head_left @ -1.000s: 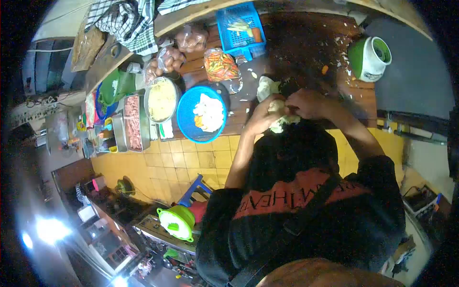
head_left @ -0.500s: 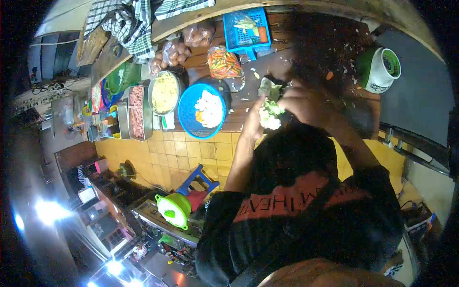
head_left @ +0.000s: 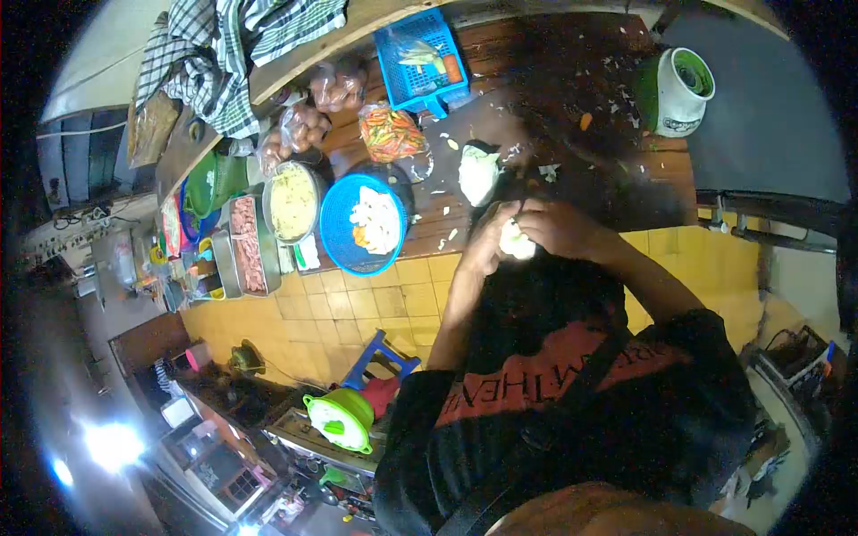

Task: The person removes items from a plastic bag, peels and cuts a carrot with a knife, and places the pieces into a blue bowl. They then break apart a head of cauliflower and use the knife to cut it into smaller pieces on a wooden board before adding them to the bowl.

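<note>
My left hand is closed around a whitish vegetable piece, probably cauliflower, at the table's near edge. The fingers of my right hand are bent onto the same piece from the right. Whether a small tool is in that hand is too dark to tell. Just beyond my hands, a pale green leafy vegetable lies on the dark wooden table. To the left stands a blue basket with white pieces and some orange ones inside.
Left of the basket are a bowl of yellowish food and a metal tray of pink meat. Farther back lie a bag of chillies and a blue tray. A green-white container stands right. Scraps dot the table.
The view has shifted. My hands have drawn back toward my body with the whitish piece, away from the pale green vegetable, which now lies apart from them on the table.
</note>
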Demonstrator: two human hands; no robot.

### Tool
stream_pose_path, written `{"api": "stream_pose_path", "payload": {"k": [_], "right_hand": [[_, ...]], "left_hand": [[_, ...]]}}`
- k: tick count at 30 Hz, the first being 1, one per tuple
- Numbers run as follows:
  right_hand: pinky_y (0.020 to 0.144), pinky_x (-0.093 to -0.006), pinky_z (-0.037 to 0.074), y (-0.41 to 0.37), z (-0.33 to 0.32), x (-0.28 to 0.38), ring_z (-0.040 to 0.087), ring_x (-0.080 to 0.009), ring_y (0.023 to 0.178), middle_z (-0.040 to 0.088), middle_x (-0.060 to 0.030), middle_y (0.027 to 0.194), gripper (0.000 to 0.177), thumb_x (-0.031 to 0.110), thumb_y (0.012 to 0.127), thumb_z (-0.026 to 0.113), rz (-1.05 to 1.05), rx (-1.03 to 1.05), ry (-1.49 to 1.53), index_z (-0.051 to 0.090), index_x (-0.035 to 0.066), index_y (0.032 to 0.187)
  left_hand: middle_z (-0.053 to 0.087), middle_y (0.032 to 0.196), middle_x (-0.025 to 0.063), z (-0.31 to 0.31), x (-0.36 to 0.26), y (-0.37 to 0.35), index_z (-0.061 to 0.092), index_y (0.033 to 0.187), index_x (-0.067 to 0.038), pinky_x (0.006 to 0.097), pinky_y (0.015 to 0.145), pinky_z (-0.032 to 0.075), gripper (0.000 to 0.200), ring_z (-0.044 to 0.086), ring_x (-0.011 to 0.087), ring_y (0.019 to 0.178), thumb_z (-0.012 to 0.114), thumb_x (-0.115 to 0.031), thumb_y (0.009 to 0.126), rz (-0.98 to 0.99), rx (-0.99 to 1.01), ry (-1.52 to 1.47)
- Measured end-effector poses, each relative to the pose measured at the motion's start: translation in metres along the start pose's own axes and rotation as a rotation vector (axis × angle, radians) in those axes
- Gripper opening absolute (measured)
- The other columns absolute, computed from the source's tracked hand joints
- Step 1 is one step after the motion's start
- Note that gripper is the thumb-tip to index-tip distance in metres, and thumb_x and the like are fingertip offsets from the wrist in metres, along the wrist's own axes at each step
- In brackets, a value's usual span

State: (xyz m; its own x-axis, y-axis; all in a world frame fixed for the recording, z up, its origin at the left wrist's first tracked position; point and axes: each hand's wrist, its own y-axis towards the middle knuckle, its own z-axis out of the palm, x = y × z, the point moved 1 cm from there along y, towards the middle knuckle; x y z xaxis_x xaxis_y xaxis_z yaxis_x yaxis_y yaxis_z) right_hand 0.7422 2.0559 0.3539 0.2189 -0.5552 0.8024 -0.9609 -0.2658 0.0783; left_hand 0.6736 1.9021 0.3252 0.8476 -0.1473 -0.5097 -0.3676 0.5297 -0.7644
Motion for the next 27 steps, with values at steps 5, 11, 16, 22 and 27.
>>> {"api": "stream_pose_path", "payload": {"k": [5, 11, 16, 22, 27], "right_hand": [[0.081, -0.0400, 0.047, -0.018, 0.012, 0.003, 0.058, -0.0346, 0.091, 0.059, -0.0183, 0.098, 0.022, 0.006, 0.081, 0.056, 0.053, -0.292, -0.074, 0.058, -0.001, 0.102], [0.076, -0.0432, 0.049, -0.019, 0.012, 0.016, 0.061, -0.0365, 0.085, 0.062, -0.0216, 0.098, 0.023, 0.005, 0.083, 0.054, 0.252, -0.751, -0.064, 0.059, -0.001, 0.105], [0.068, -0.0307, 0.046, -0.021, 0.026, -0.018, 0.060, -0.0185, 0.071, 0.065, -0.0110, 0.084, 0.015, -0.001, 0.082, 0.057, 0.414, -0.923, -0.008, 0.063, 0.002, 0.096], [0.068, -0.0298, 0.045, -0.016, 0.008, -0.035, 0.057, -0.0150, 0.071, 0.064, -0.0049, 0.077, 0.012, 0.010, 0.086, 0.061, 0.693, -0.883, 0.722, 0.064, 0.001, 0.094], [0.073, -0.0334, 0.046, -0.108, -0.037, -0.191, 0.058, -0.0175, 0.078, 0.063, -0.0108, 0.088, 0.034, 0.031, 0.085, 0.064, 0.437, -1.187, -0.011, 0.063, -0.001, 0.098]], "left_hand": [[0.062, 0.083, 0.0020, 0.004, 0.002, -0.003, 0.052, 0.106, -0.014, 0.0340, 0.053, 0.055, 0.025, 0.064, 0.0163, 0.067, 0.054, -0.032, 0.089, 0.143, 0.098, -0.012], [0.057, 0.106, 0.0095, 0.034, -0.015, -0.007, 0.045, 0.122, -0.007, 0.0289, 0.075, 0.052, 0.033, 0.059, 0.0169, 0.093, 0.048, -0.012, 0.089, 0.469, 0.200, -0.146], [0.054, 0.105, 0.0086, 0.036, -0.004, 0.011, 0.047, 0.115, -0.005, 0.0293, 0.083, 0.048, 0.039, 0.056, 0.0163, 0.094, 0.046, 0.008, 0.079, 0.581, 0.194, -0.200], [0.050, 0.101, 0.0059, 0.030, 0.001, 0.028, 0.048, 0.111, -0.004, 0.0290, 0.083, 0.044, 0.043, 0.050, 0.0162, 0.094, 0.048, 0.005, 0.069, 0.749, 0.088, 0.081], [0.047, 0.104, 0.0068, 0.011, -0.018, 0.016, 0.044, 0.114, -0.006, 0.0269, 0.081, 0.044, 0.048, 0.047, 0.0154, 0.097, 0.051, 0.006, 0.069, 0.793, -0.017, 0.331]]}}
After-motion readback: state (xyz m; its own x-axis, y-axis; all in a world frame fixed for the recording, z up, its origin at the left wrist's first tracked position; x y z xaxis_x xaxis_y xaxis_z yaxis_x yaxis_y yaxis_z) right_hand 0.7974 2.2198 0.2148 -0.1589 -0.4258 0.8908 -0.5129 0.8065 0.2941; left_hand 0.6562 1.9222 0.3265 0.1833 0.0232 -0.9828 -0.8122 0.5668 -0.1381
